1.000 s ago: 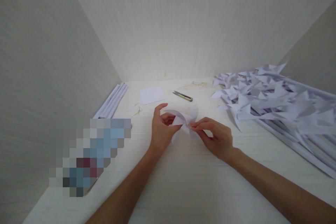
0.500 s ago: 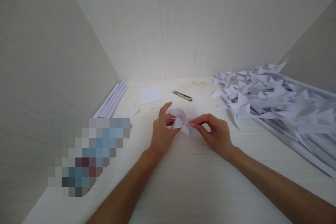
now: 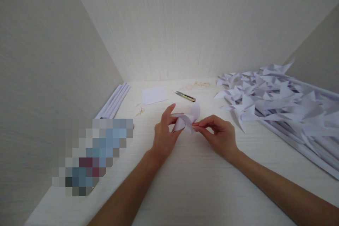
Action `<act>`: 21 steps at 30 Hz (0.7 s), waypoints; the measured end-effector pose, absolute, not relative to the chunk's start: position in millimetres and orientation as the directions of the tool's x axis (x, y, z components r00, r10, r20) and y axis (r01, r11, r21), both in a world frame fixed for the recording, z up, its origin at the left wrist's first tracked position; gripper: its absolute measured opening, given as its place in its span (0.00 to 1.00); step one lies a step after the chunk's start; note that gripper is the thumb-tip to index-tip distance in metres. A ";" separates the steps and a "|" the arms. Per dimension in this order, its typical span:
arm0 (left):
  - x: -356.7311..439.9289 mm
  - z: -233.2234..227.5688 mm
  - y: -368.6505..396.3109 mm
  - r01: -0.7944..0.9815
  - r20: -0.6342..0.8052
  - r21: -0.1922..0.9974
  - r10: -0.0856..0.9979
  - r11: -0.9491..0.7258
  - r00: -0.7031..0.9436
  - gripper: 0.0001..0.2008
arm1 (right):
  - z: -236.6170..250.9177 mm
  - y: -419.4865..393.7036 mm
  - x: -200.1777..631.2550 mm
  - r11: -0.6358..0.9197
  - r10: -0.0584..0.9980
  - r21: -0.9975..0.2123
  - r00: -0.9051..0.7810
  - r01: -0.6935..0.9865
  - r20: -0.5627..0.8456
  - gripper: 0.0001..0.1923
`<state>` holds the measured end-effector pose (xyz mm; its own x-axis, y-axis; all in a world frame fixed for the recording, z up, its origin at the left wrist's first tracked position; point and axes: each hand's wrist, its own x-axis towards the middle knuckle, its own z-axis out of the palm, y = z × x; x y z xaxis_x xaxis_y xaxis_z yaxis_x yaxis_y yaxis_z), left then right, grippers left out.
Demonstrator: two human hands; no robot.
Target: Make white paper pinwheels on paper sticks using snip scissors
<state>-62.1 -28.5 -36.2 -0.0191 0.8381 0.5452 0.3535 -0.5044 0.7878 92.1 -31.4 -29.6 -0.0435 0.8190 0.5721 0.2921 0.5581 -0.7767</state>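
A white paper pinwheel point(image 3: 182, 123) with curled blades is held above the table, in front of me. My left hand point(image 3: 166, 132) grips it from the left between thumb and fingers, with the index finger raised. At the pinwheel's right side, the thumb and fingertips of my right hand point(image 3: 217, 132) are pinched together close against the paper. What they pinch is too small to make out. Just beyond the pinwheel lie thread snips point(image 3: 185, 96) with a yellow-green handle.
Many finished white pinwheels point(image 3: 265, 95) on rolled paper sticks are heaped at the right. Several paper rolls point(image 3: 113, 100) lie at the left, behind a blurred-out object point(image 3: 100, 155). A white paper sheet point(image 3: 153, 95) and tan string bits point(image 3: 201, 84) lie at the back.
The pinwheel has turned in my hands, and its blades now curl in a different position. My right fingertips have stayed pinched close to it. The view has shifted slightly.
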 end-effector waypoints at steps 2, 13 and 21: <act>-62.1 -35.6 -29.6 0.397 0.562 0.761 0.827 -0.514 -0.007 0.27 | -28.4 -34.0 91.2 0.601 0.775 -0.707 -0.054 0.373 0.630 0.04; -61.9 -34.5 -30.5 0.448 0.572 0.735 0.820 -0.509 -0.007 0.27 | -27.8 -37.9 89.7 0.702 0.600 -0.437 -0.136 0.562 0.788 0.05; -55.3 -34.2 -29.9 0.268 0.466 0.853 0.885 -0.448 -0.005 0.30 | -28.4 -36.2 89.8 0.692 0.575 -0.376 -0.154 0.616 0.803 0.05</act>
<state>-55.3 -29.9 -34.2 -0.0048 0.8848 0.4659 0.2684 -0.4476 0.8530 89.8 -36.2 -28.4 -0.1544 0.5750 0.8035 0.6164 0.6916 -0.3765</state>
